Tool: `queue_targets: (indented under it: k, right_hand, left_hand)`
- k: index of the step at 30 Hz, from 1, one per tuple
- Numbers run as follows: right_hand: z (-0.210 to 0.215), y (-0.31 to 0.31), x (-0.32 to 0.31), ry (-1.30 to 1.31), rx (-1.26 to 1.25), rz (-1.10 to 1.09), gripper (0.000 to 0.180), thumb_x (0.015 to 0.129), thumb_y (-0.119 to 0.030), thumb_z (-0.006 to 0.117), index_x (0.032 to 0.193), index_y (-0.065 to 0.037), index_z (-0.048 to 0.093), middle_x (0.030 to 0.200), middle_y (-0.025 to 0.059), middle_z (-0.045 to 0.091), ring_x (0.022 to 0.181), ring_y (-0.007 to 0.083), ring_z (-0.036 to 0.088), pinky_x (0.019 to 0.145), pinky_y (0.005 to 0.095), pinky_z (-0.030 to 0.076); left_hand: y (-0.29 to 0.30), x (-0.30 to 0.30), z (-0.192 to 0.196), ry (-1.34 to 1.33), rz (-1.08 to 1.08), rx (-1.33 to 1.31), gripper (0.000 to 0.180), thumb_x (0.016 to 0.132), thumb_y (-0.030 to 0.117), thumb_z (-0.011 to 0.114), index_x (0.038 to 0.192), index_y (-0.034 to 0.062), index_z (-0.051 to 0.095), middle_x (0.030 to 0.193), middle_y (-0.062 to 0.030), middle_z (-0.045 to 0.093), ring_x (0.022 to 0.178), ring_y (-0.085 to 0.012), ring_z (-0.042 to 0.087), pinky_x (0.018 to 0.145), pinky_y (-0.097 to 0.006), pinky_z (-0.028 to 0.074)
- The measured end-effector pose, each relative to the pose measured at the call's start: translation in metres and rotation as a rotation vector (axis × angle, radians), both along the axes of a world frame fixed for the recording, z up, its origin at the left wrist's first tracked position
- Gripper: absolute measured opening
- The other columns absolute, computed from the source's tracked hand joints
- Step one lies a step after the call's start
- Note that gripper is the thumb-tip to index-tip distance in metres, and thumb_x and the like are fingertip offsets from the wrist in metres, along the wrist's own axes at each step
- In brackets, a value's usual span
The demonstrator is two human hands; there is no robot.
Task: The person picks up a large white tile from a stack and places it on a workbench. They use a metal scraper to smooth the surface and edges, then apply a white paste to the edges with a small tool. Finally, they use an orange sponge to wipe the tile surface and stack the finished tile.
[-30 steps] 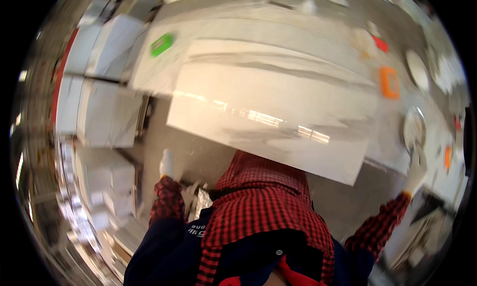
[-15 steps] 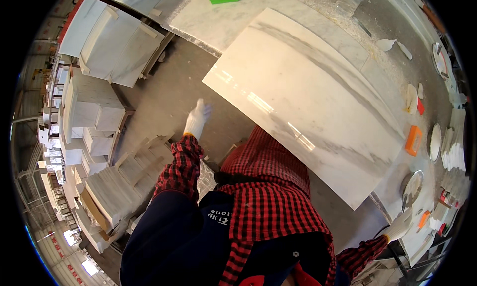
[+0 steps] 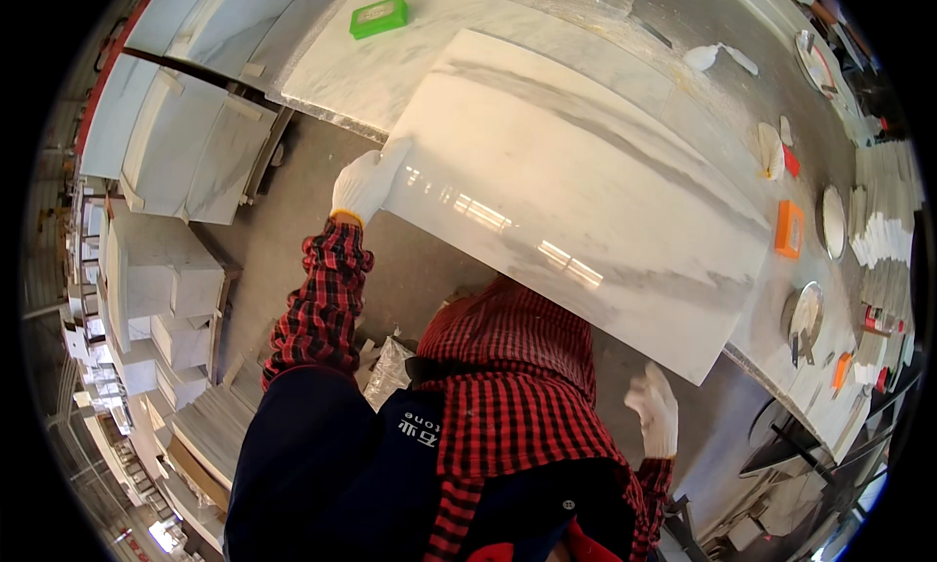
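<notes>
Slab (image 3: 576, 191) overhangs the near edge of the tabletop (image 3: 337, 69). Our left hand (image 3: 368, 183) touches its left edge; we cannot tell whether it clamps. Our right hand (image 3: 654, 408), fingers loosely parted, hangs free; two-sided support seems steadier.

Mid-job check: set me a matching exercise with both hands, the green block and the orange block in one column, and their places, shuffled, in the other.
Column one
1. Left hand
2. Right hand
3. Green block
4. Orange block

Column two
A. Just right of the marble-patterned slab
B. Up and to the left of the slab in the picture
C. At the slab's left edge
D. Apart from the slab, below its near right part

Pairs: 1-C, 2-D, 3-B, 4-A
</notes>
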State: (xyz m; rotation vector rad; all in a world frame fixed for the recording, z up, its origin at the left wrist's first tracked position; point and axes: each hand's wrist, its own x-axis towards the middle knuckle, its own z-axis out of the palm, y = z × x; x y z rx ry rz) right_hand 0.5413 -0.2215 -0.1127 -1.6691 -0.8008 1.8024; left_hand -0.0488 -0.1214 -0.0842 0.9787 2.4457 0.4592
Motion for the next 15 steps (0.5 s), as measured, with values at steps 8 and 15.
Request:
queue_targets:
  k: [8, 15]
  right_hand:
    - [-0.019, 0.028, -0.066, 0.472, 0.036, -0.553, 0.047, 0.106, -0.041, 0.058, 0.141, -0.010, 0.052, 0.142, 0.0063, 0.058, 0.125, 0.0248, 0.060, 0.096, 0.0407, 0.052]
    - [-0.028, 0.028, -0.048, 0.436, 0.011, -0.456, 0.047, 0.106, -0.040, 0.057, 0.142, -0.011, 0.051, 0.139, 0.0046, 0.060, 0.126, 0.0233, 0.060, 0.099, 0.0396, 0.052]
  left_hand:
    - [-0.085, 0.049, -0.017, -0.056, 0.227, 0.097, 0.066, 0.097, 0.062, 0.055, 0.094, -0.0023, 0.071, 0.084, -0.0218, 0.070, 0.081, -0.0287, 0.069, 0.075, -0.040, 0.051]
    - [-0.125, 0.073, -0.048, -0.240, 0.361, 0.264, 0.066, 0.101, 0.060, 0.052, 0.098, -0.0034, 0.071, 0.079, -0.0156, 0.068, 0.078, -0.0199, 0.062, 0.075, -0.036, 0.050]
